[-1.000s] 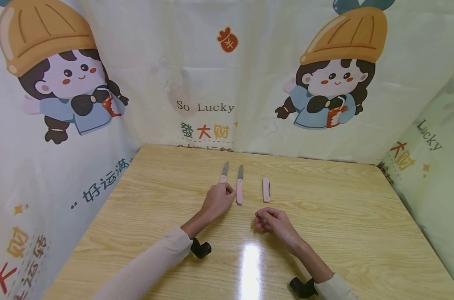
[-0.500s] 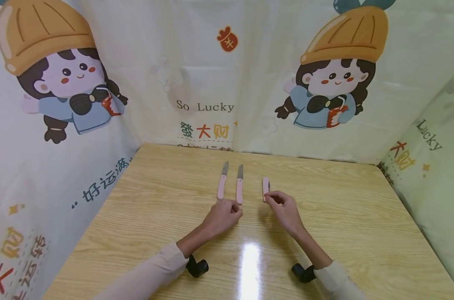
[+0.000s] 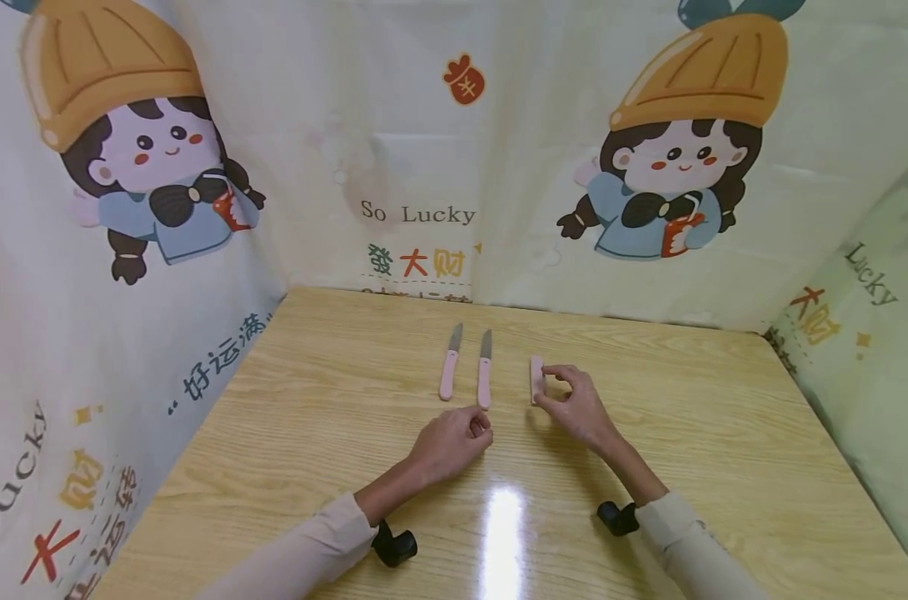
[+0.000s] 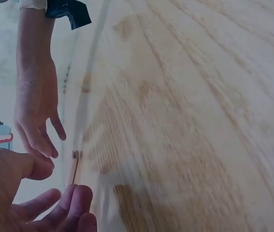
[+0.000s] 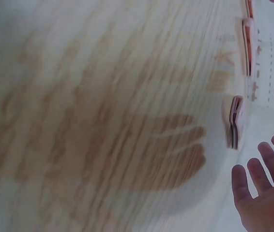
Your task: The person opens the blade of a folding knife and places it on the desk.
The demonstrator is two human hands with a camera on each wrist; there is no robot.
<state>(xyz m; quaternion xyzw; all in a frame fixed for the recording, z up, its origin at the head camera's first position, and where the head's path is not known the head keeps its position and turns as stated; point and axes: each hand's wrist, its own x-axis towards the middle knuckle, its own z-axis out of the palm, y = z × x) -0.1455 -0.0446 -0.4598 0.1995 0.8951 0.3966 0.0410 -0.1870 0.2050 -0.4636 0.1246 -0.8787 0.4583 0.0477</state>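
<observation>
Two pink-handled folding knives, the left one (image 3: 448,375) and the middle one (image 3: 485,383), lie unfolded on the table with blades toward the back. To their right lies a third pink folding knife (image 3: 536,375), folded. My right hand (image 3: 580,407) hovers at its right side, thumb and forefinger parted. The right wrist view shows its fingers spread, with a gap between them and the folded knife (image 5: 237,118). Just in front of the middle knife's handle end is my left hand (image 3: 450,446), fingers loosely bent and holding nothing.
The wood-grain table (image 3: 349,350) backs onto a printed cloth curtain (image 3: 521,150), which also hangs at both sides. A black wrist camera (image 3: 396,546) sits under the left wrist, another (image 3: 617,518) under the right. A bright reflection shows at the table's front.
My left hand let go of the left knife and drew back toward me. My right hand moved forward to the folded knife, its thumb and forefinger now parted. The view shifted slightly.
</observation>
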